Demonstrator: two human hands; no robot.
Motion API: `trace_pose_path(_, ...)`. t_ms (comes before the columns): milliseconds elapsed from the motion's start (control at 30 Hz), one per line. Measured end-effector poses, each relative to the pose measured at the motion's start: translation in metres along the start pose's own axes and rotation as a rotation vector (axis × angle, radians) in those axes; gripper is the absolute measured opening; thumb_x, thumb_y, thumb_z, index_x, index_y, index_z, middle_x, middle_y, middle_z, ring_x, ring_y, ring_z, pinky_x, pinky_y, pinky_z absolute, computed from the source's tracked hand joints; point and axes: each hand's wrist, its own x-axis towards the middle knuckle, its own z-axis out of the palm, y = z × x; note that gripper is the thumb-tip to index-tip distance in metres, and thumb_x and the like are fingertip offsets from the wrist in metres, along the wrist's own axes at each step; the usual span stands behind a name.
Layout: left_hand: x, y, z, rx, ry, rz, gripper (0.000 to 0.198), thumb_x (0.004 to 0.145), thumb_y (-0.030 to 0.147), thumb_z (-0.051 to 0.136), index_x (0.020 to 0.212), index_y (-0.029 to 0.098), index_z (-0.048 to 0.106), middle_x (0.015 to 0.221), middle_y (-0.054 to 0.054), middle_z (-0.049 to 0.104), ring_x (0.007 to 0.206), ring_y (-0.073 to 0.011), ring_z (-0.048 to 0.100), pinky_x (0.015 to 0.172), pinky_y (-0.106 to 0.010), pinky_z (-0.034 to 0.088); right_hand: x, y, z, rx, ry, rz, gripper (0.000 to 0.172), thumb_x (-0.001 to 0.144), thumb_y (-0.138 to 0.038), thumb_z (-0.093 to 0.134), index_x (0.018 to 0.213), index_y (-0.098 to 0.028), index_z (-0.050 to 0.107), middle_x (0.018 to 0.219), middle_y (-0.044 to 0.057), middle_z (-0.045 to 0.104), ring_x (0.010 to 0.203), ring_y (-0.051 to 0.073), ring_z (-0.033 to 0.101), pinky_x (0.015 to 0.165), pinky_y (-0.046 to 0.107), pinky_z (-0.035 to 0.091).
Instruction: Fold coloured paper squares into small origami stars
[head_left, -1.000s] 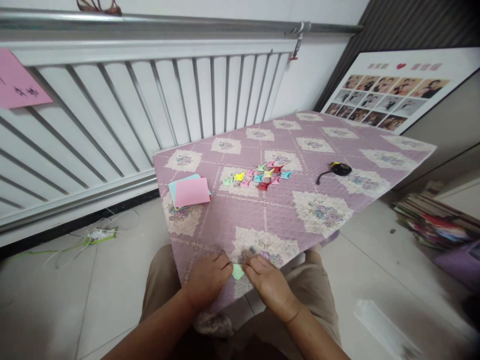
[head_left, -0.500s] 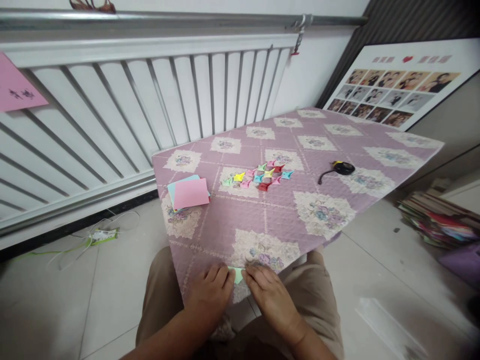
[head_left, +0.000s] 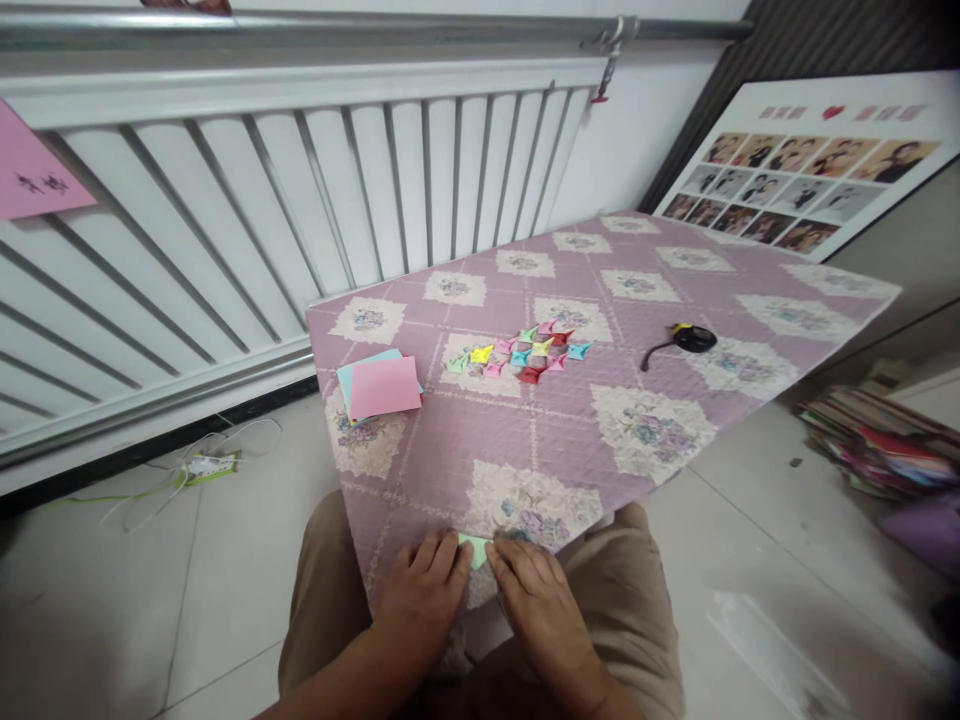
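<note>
A small piece of light green folded paper [head_left: 475,551] lies at the near corner of the table, its middle showing between my hands. The fingers of my left hand [head_left: 422,588] are closed together and press its left end against the cloth. On the other end, my right hand [head_left: 537,590] pins it down with the fingertips. Both ends of the paper are hidden under the fingers. Farther in, several small folded paper pieces [head_left: 541,350] in green, yellow, pink, blue and red stand in slanting rows. A stack of coloured paper sheets [head_left: 384,386], pink on top, lies to the left.
A flowered purple tablecloth [head_left: 450,450] covers the table. A black and yellow tape measure [head_left: 694,339] rests toward the right. Behind the table runs a white radiator [head_left: 420,190], with a photo board [head_left: 810,180] leaning at the back right. A power strip [head_left: 210,467] lies on the floor.
The view has shifted slightly. Both hands stay at the two ends of the green paper, with almost no visible movement.
</note>
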Motion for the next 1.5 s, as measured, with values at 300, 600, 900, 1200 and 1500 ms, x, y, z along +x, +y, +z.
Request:
trace_pose_path(300, 0.004, 0.001, -0.007, 0.005, -0.029, 0.001, 0.04, 0.091, 0.023, 0.049, 0.132, 0.025, 0.049, 0.13, -0.011, 0.055, 0.112, -0.0289, 0.052, 0.08, -0.04, 0.044, 0.019, -0.004, -0.015, 0.06, -0.046, 0.086, 0.027, 0.086, -0.014, 0.053, 0.11, -0.024, 0.061, 0.103, 0.005, 0.065, 0.096, 0.022, 0.056, 0.083, 0.037, 0.042)
trace_pose_path(600, 0.002, -0.004, -0.009, -0.06, -0.08, 0.004, 0.042, 0.09, 0.024, 0.051, 0.132, 0.026, 0.049, 0.134, -0.011, 0.052, 0.115, -0.0295, 0.05, 0.086, -0.042, 0.044, 0.049, -0.016, -0.013, 0.004, 0.077, 0.297, 0.009, 0.089, -0.03, 0.054, 0.082, -0.025, 0.057, 0.08, 0.005, 0.063, 0.076, 0.022, 0.056, 0.068, 0.035, 0.038)
trace_pose_path(900, 0.034, -0.026, -0.029, -0.408, -0.155, -0.145, 0.025, 0.091, 0.017, 0.043, 0.108, 0.022, 0.062, 0.106, -0.005, 0.062, 0.095, -0.018, 0.056, 0.084, -0.031, 0.043, 0.048, -0.017, -0.013, 0.029, 0.033, 0.351, 0.005, 0.084, -0.026, 0.062, 0.082, -0.026, 0.057, 0.08, 0.002, 0.062, 0.079, 0.022, 0.056, 0.07, 0.035, 0.037)
trace_pose_path(1200, 0.055, -0.027, -0.037, -0.354, -0.262, -0.151, 0.01, 0.089, 0.022, 0.052, 0.09, 0.019, 0.061, 0.095, -0.003, 0.06, 0.088, -0.0184, 0.056, 0.075, -0.029, 0.041, 0.046, -0.018, -0.013, 0.038, 0.072, 0.345, 0.003, 0.087, -0.026, 0.058, 0.083, -0.025, 0.058, 0.082, 0.003, 0.061, 0.079, 0.021, 0.054, 0.07, 0.034, 0.036)
trace_pose_path(1500, 0.055, -0.03, -0.036, -0.448, -0.25, -0.157, 0.007, 0.083, 0.016, 0.052, 0.087, 0.018, 0.058, 0.093, -0.004, 0.059, 0.087, -0.0179, 0.054, 0.074, -0.028, 0.039, 0.048, -0.015, -0.014, 0.278, 0.017, 0.422, 0.01, 0.079, -0.018, 0.065, 0.077, -0.023, 0.057, 0.08, 0.001, 0.061, 0.08, 0.021, 0.053, 0.076, 0.035, 0.031)
